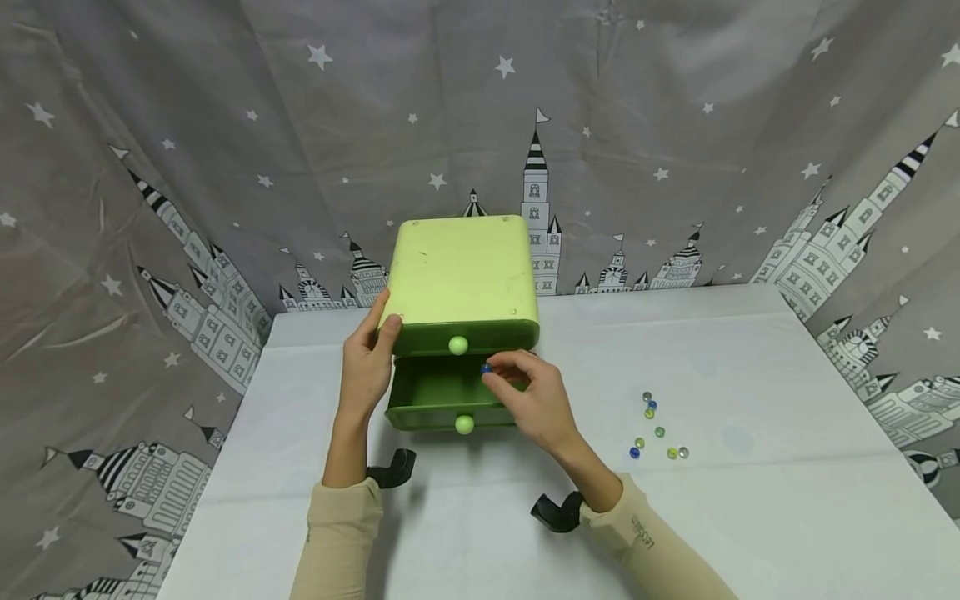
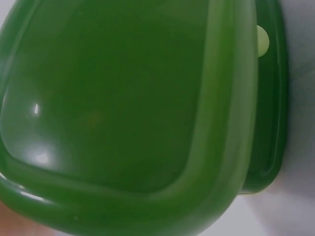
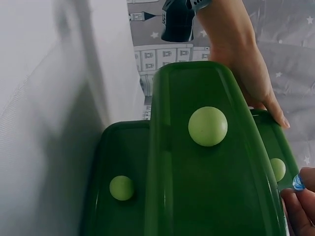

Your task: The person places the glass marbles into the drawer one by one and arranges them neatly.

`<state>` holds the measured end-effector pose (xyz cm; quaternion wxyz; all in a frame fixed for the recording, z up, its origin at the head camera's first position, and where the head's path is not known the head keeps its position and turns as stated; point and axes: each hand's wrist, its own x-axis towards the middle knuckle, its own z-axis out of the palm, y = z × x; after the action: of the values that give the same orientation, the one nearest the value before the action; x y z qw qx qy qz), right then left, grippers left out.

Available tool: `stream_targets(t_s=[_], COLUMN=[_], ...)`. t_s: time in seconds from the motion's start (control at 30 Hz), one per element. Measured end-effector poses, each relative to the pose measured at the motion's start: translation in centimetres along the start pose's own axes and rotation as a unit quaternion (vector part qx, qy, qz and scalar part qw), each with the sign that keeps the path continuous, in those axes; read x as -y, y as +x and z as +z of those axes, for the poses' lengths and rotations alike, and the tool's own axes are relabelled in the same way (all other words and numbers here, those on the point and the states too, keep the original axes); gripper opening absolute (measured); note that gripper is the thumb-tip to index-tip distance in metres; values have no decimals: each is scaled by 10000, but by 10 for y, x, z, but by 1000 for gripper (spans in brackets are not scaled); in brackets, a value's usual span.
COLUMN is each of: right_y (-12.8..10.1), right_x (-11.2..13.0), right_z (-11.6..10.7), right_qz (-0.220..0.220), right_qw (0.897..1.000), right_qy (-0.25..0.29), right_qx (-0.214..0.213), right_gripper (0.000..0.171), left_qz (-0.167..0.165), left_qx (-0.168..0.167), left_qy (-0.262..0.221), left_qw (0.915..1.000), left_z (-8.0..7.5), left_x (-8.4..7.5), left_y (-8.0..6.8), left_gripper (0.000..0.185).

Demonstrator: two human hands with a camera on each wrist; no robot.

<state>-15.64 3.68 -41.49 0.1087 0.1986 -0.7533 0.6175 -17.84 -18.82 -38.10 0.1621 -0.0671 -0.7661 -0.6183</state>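
Note:
A small drawer cabinet [image 1: 461, 267] with a light yellow-green top and dark green drawers stands on the table. Its middle drawer [image 3: 206, 177] is pulled out in front, below the upper drawer. My left hand [image 1: 366, 367] rests against the cabinet's left side, fingers fairly straight along it and thumb at the upper front corner. Over the open drawer, my right hand [image 1: 536, 396] pinches a blue marble [image 1: 487, 368] between thumb and fingertips. The marble [image 3: 298, 182] also shows at the right edge of the right wrist view. Part of the drawer's right side is hidden behind my right hand.
Several loose marbles [image 1: 660, 432], blue, green, yellowish and clear, lie scattered on the white tablecloth [image 1: 750, 517] right of the cabinet. A grey curtain [image 1: 465, 108] printed with castles and stars hangs behind the table. Round light-green knobs [image 1: 465, 424] stick out from the drawer fronts.

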Motion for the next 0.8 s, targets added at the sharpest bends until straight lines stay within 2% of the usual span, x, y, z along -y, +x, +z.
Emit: stream_targets(t_s=[0.2,0.43,0.53,0.8], right_y=[1,1,1,-1], right_x=[1,34,41,3], right_z=[0,-3,-3,1], right_qz=[70,103,139,175], right_qw=[10000,9999,9999,9998], right_qy=[-22,-85,-78,7], right_qx=[-10,17,37,-52], right_gripper=[15,15,15,20], left_qz=[49,46,45,97], left_qx=[-2,-20,-14,-2], left_qy=[-6,-24,-26,-53], left_qw=[10000,10000,10000,9999], left_z=[0,0,0,-1], left_x=[2,1,1,3], left_y=[1,1,0,1], left_gripper=[50,49,49,49])
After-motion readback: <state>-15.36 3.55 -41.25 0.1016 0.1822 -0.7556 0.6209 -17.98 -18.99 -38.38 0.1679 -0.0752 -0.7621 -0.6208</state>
